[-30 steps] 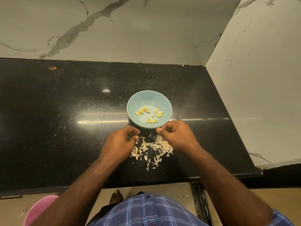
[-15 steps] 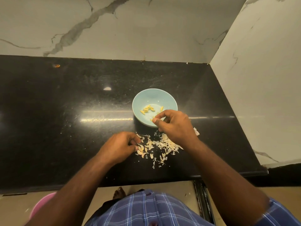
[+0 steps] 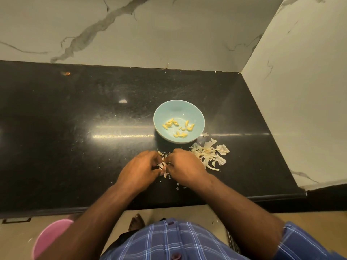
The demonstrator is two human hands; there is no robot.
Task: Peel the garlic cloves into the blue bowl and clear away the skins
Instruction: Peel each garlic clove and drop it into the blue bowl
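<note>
The blue bowl [image 3: 179, 111] stands on the black counter [image 3: 75, 128] and holds several peeled yellow garlic cloves [image 3: 178, 127]. Just in front of the bowl, my left hand [image 3: 139, 170] and my right hand [image 3: 185, 166] meet with curled fingers around a small whitish garlic piece [image 3: 161, 166] pinched between them. A heap of papery garlic skins [image 3: 209, 153] lies to the right of my right hand, with more scraps under and in front of both hands.
Marble walls close the counter at the back and on the right [image 3: 300, 91]. The counter's front edge [image 3: 169, 204] runs just below my wrists. A pink bin [image 3: 50, 239] stands on the floor at lower left. Small skin flecks dot the counter.
My right hand has come back from over the bowl to meet my left hand. Both now pinch a garlic piece together. The skin heap to the right is now uncovered.
</note>
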